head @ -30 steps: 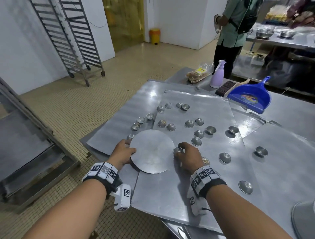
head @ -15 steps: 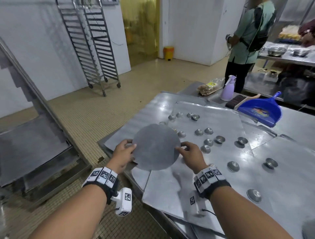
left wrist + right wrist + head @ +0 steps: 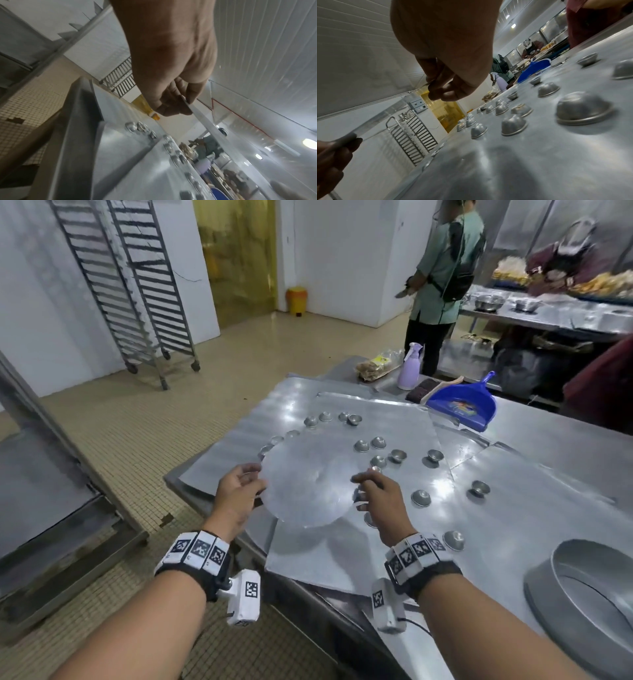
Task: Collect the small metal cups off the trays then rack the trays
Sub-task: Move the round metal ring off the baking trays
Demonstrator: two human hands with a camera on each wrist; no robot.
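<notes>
The round metal disc that lay flat on the counter a second ago is now lifted clear of it and held in the air between both hands, tilted a little toward the person. The left hand pinches the disc's left rim between thumb and curled fingers; the left wrist view shows the thin edge caught in that pinch. The right hand grips the opposite rim the same way, fingers curled under and thumb on top.

Beneath the disc lie flat rectangular trays, overlapping on the steel counter. The small metal cups are scattered across them, most upside down, a few upright, none gathered yet. One cup sits just beside the right hand.

A tall wheeled rack stands well apart by the far wall. A blue dustpan and a lilac spray bottle rest at the counter's far end. A large round pan sits at the near right.

Lifting the disc seems to uncover the tray below, so collecting cups likely comes next; racking is far off.
</notes>
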